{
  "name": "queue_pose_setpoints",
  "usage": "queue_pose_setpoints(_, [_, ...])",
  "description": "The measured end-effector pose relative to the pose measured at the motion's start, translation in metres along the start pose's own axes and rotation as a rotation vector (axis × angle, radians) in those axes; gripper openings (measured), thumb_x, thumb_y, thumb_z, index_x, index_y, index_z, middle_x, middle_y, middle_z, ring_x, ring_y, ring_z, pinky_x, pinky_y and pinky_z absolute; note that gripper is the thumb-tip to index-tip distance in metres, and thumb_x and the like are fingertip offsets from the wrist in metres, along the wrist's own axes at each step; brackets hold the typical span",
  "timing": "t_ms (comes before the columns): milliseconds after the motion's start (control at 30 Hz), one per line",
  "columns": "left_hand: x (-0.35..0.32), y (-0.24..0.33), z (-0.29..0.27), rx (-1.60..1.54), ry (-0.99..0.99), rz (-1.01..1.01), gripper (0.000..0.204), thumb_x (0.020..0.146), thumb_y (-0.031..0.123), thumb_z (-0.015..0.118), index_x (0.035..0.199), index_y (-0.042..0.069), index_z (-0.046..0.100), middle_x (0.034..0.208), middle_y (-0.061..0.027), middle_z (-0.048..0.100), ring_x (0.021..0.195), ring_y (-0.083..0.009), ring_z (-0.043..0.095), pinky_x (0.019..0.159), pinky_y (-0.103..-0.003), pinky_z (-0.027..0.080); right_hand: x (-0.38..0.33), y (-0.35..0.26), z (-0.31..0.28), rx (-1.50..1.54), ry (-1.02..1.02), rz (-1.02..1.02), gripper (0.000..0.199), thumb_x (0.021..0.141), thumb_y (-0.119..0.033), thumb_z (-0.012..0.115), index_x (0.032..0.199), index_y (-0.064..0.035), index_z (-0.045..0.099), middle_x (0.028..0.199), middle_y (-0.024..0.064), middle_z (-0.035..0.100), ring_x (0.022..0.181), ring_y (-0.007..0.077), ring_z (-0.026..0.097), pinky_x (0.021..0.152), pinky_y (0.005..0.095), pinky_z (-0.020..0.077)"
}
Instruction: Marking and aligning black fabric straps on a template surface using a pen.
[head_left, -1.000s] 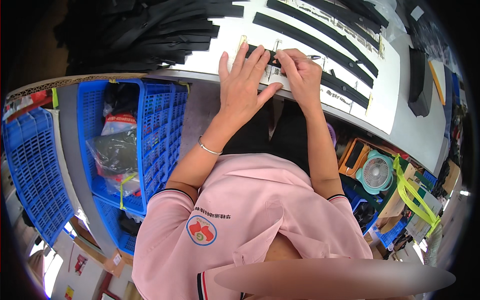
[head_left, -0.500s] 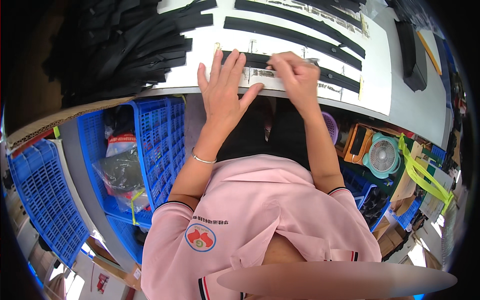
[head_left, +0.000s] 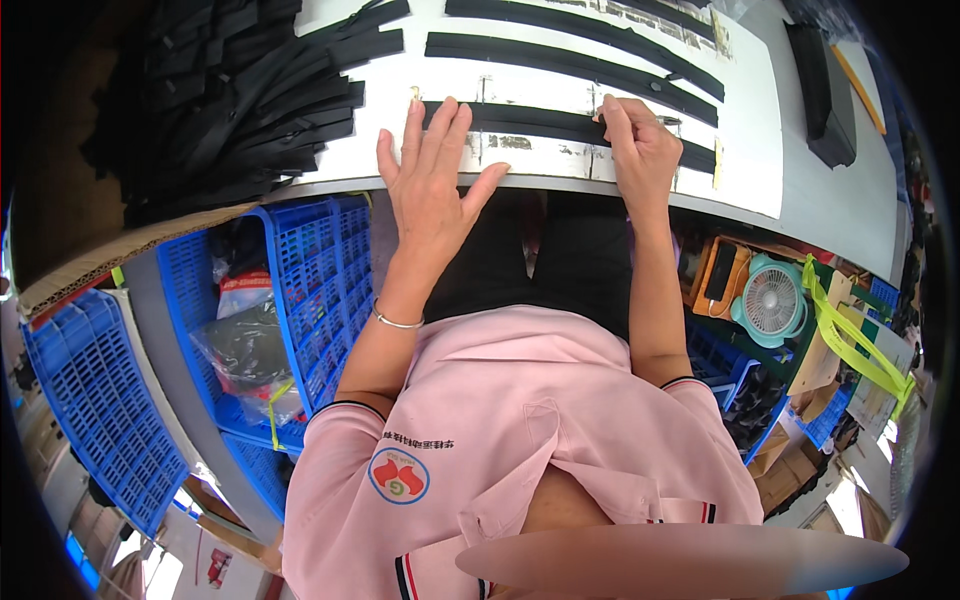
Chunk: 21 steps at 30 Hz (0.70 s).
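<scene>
My left hand [head_left: 430, 190] lies with its fingers stretched and the thumb apart, fingertips on the left end of the nearest black fabric strip [head_left: 530, 120]. That strip runs left to right on a white board [head_left: 750, 150] bearing dark ruled marks and smudges. Toward the strip's right part, my right hand [head_left: 645, 145] is closed around a thin pen-like tool [head_left: 668, 121]; its end sticks out beside the fingers, and the rest is hidden. Two more black strips [head_left: 560, 65] lie farther back, roughly parallel. A heap of black strips [head_left: 240, 110] covers the board's left side.
A black block-shaped object [head_left: 820, 95] stands at the table's right. Below the table edge are blue plastic crates [head_left: 310, 270] with bagged items on the left. To the right sit a teal fan [head_left: 770, 300] and a phone in a wooden holder [head_left: 718, 275].
My right hand has slid rightward along the nearest strip, still closed on the tool. My left hand stays at the strip's left end; the whole view has shifted slightly.
</scene>
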<state>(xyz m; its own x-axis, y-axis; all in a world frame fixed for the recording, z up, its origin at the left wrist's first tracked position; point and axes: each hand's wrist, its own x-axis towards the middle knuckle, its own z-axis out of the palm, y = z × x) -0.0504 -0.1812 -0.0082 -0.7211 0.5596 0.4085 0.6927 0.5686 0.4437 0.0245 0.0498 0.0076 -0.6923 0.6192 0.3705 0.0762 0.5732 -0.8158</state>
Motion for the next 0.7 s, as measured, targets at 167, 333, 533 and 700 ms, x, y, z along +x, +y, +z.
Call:
queue_pose_setpoints(167, [0.004, 0.008, -0.004, 0.009, 0.018, -0.022, 0.063, 0.090, 0.037, 0.079, 0.142, 0.005, 0.061, 0.149, -0.0125, 0.057, 0.146, -0.0376, 0.043, 0.122, -0.059, 0.015, 0.000, 0.003, 0.000, -0.148, -0.016, -0.069, 0.025, 0.096, -0.017, 0.072, 0.079, 0.0020, 0.075, 0.074, 0.0011, 0.075, 0.052, 0.0121, 0.064, 0.052, 0.0255, 0.0464])
queue_pose_setpoints(333, [0.019, 0.045, 0.014, -0.344, 0.039, 0.073, 0.051, 0.089, 0.022, 0.079, 0.137, 0.009, 0.066, 0.143, -0.0111, 0.062, 0.133, -0.0336, 0.054, 0.118, -0.050, 0.031, 0.000, 0.003, 0.002, -0.157, -0.006, -0.095, 0.025, 0.096, -0.018, 0.073, 0.079, 0.0007, 0.075, 0.073, 0.0010, 0.075, 0.053, 0.0149, 0.065, 0.052, 0.0271, 0.0472])
queue_pose_setpoints(533, [0.037, 0.062, 0.045, -0.340, 0.127, 0.104, 0.015, 0.085, 0.009, 0.078, 0.101, 0.008, 0.078, 0.102, -0.0019, 0.070, 0.098, -0.0233, 0.061, 0.089, -0.039, 0.042, -0.001, 0.006, 0.004, -0.164, 0.018, -0.123, 0.024, 0.095, -0.017, 0.074, 0.078, 0.0002, 0.074, 0.073, 0.0015, 0.074, 0.050, 0.0154, 0.061, 0.050, 0.0279, 0.0447])
queue_pose_setpoints(700, [0.042, 0.061, 0.051, -0.321, 0.144, 0.092, 0.013, 0.082, 0.009, 0.080, 0.095, 0.010, 0.078, 0.098, 0.0004, 0.070, 0.094, -0.0216, 0.061, 0.086, -0.037, 0.042, -0.004, 0.003, -0.001, -0.002, -0.010, -0.073, 0.025, 0.095, -0.014, 0.072, 0.075, 0.0015, 0.071, 0.069, 0.0034, 0.072, 0.048, 0.0144, 0.058, 0.049, 0.0272, 0.0434])
